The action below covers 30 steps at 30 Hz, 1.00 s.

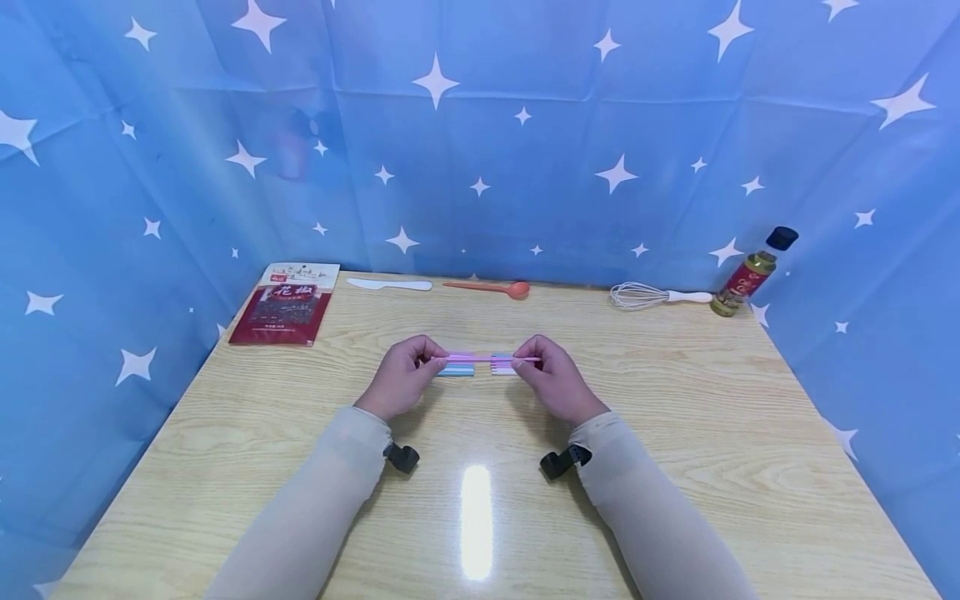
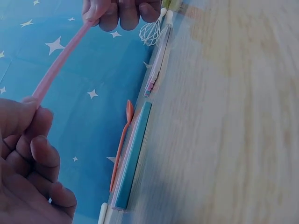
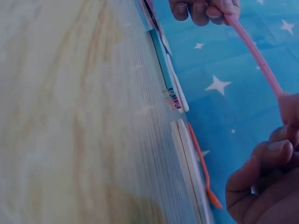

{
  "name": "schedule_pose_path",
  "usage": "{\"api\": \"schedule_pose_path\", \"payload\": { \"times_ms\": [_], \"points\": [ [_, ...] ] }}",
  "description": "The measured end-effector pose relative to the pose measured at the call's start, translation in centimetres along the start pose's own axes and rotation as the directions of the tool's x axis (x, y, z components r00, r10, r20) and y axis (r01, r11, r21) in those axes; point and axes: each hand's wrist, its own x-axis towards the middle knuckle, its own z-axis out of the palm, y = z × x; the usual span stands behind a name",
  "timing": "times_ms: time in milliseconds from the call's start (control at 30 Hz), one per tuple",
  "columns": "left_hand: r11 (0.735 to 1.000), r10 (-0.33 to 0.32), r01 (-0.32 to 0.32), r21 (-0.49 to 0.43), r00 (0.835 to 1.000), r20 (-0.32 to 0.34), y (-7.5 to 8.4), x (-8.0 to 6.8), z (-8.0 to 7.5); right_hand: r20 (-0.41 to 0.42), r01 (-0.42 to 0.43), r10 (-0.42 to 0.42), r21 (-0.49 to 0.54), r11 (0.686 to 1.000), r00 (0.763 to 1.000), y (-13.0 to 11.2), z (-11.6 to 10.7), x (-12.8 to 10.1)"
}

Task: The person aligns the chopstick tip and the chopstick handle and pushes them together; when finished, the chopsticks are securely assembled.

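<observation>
Both hands pinch one pink strip [image 1: 486,359] — left hand [image 1: 402,377] on one end, right hand [image 1: 553,380] on the other — stretched just above blue pads [image 1: 457,369] at mid-counter [image 1: 675,400].

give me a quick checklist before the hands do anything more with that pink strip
1. Left hand pinches one end of the pink strip: ok.
2. Right hand pinches the other end: ok.
3. Strip stretched between the hands, lifted off the table: ok.
4. Blue pads lie right beneath the strip; whether it touches them: cannot tell.
5. Orange spoon, white knife, whisk and bottle sit at the far edge, away from the hands: ok.
6. Strip undamaged along its length: cannot tell, wrist views are blurred.
</observation>
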Motion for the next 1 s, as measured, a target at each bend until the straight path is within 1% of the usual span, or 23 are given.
{"api": "schedule_pose_path", "payload": {
  "times_ms": [167, 367, 500, 600, 667, 733, 833, 900, 1000],
  "points": [
    [1.0, 0.009, -0.009, -0.007, 1.0, 0.007, 0.2, -0.1, 0.0, -0.006, 0.006, -0.006, 0.0, 1.0, 1.0, 0.0, 0.0, -0.1],
    [1.0, 0.004, -0.004, -0.01, 1.0, 0.002, 0.3, -0.1, 0.0, -0.002, 0.005, -0.005, 0.0, 1.0, 1.0, 0.0, -0.1, 0.0],
    [1.0, -0.026, 0.026, 0.015, 1.0, -0.011, -0.2, 0.1, -0.3, -0.024, 0.014, -0.014, 0.001, 1.0, 1.0, 0.4, -0.1, 0.2],
    [0.998, -0.06, 0.062, 0.032, 0.997, -0.04, -0.7, 0.3, -0.8, -0.069, 0.017, -0.018, -0.007, 1.0, 0.997, 0.9, -0.2, 0.4],
    [0.996, -0.079, 0.081, 0.022, 0.995, -0.067, -1.0, 0.4, -1.3, -0.104, 0.017, -0.017, -0.006, 1.0, 0.994, 1.1, -0.3, 0.5],
    [0.995, -0.097, 0.098, 0.006, 0.99, -0.104, -1.5, 0.5, -1.9, -0.127, 0.017, -0.016, 0.007, 1.0, 0.992, 1.3, -0.4, 0.6],
    [0.993, -0.121, 0.12, -0.016, 0.978, -0.17, -2.2, 0.8, -2.8, -0.135, 0.012, -0.007, 0.037, 0.999, 0.991, 1.3, -0.5, 0.6],
    [0.99, -0.141, 0.14, -0.02, 0.965, -0.22, -2.5, 0.9, -3.3, -0.133, 0.008, -0.001, 0.051, 0.999, 0.991, 1.3, -0.6, 0.5],
    [0.982, -0.183, 0.185, -0.019, 0.941, -0.285, -2.9, 1.1, -3.7, -0.13, 0.003, 0.005, 0.059, 0.998, 0.991, 1.2, -0.6, 0.5]
  ]
}}
